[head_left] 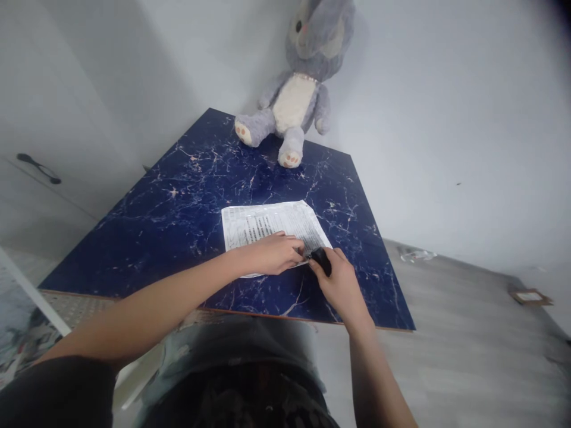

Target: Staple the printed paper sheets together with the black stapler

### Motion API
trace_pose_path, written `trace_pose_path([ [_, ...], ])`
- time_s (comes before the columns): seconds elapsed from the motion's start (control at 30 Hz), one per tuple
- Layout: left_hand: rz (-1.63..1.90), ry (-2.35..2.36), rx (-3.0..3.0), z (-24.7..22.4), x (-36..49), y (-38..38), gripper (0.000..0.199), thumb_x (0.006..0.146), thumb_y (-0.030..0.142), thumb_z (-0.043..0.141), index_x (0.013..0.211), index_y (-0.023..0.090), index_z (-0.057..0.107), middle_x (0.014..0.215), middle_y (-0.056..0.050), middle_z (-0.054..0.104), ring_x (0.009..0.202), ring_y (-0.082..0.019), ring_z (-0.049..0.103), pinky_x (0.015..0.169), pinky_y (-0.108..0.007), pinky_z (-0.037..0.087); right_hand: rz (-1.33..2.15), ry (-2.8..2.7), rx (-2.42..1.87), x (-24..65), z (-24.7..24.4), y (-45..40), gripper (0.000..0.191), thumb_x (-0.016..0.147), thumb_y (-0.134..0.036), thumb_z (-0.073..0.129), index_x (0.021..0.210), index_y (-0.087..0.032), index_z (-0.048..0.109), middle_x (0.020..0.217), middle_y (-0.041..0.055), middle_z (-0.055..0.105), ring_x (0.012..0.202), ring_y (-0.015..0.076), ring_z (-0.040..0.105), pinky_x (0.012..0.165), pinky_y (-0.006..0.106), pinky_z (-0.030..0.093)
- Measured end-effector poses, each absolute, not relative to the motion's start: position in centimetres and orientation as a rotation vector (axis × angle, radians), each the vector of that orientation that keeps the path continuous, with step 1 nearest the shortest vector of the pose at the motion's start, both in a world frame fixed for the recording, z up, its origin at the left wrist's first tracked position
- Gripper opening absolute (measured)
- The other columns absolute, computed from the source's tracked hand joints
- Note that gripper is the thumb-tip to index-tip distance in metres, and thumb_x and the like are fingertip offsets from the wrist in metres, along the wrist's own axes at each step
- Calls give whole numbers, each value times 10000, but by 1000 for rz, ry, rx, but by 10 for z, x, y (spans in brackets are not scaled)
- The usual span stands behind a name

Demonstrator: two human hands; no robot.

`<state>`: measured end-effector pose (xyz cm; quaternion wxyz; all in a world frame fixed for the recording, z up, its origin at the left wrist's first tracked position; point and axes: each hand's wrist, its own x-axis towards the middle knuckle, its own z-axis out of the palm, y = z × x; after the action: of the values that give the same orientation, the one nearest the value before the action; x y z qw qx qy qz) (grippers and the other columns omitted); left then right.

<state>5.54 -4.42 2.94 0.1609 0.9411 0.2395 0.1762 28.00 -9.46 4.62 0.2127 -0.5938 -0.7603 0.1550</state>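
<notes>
A sheaf or sheet of printed white paper (285, 217) lies on the blue marbled table, slightly turned. My left hand (281, 252) rests across its near part, fingers bent together at the near right corner, closed on the paper's edge. In my right hand (341, 282) is a small black stapler-like tool (320, 260), gripped between thumb and fingers. Its tip meets the paper's near right corner, right beside my left fingertips. Whether it has the paper between its jaws is too small to tell.
A grey plush toy (297, 98) sits at the far edge of the table (178, 238), against the wall. Left of the table is a white cabinet with a dark handle (39, 168). On the floor at right lie a clear plastic item (417, 255) and a brown box (530, 296).
</notes>
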Motion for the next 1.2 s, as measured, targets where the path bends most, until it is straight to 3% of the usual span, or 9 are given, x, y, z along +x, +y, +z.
trace_pose_path([
  [0.23,492,669,2695,23,65,-54,222,969,172,563,1086,161,751,977,-87,672,808,-172,637,747,-314,465,299,-2074,-1708,279,40,-94,170,955,-350,569,987,-187,609,930,99,603,841,269,588,761,379,454],
  [0.4,464,627,2687,16,73,-63,244,977,175,524,1042,140,757,992,-114,681,819,-189,630,764,-337,473,164,-2038,-1733,277,38,-93,166,959,-335,569,995,-181,619,914,100,599,829,267,570,741,372,440],
  [0.53,448,681,2672,16,74,-68,273,983,191,498,1024,144,764,954,-115,669,738,-179,583,710,-355,438,259,-2045,-1685,287,37,-85,179,963,-367,592,952,-190,615,906,84,601,808,249,574,724,354,429],
  [0.8,511,753,2494,15,71,-69,274,961,222,530,1103,148,752,1165,-152,626,851,-195,601,787,-353,442,448,-2067,-1663,294,38,-82,278,1036,-418,471,842,-222,505,880,43,538,781,219,556,732,351,410],
  [0.93,553,759,2413,11,72,-68,284,949,219,535,1109,159,761,1145,-153,632,839,-200,609,812,-369,450,484,-2091,-1665,293,39,-83,272,1042,-409,447,851,-224,501,905,49,532,793,220,562,749,361,431],
  [1.07,574,755,2370,8,73,-68,279,932,210,549,1103,165,764,1135,-153,638,868,-214,622,823,-376,463,414,-2145,-1695,290,38,-84,256,1055,-385,421,877,-221,507,954,73,552,836,231,576,779,372,456],
  [1.2,591,776,2353,9,73,-68,262,922,204,564,1091,159,759,1210,-158,622,870,-208,634,811,-369,473,129,-2318,-1822,281,40,-86,218,1065,-354,422,1020,-190,559,1073,134,570,1016,300,576,807,398,479],
])
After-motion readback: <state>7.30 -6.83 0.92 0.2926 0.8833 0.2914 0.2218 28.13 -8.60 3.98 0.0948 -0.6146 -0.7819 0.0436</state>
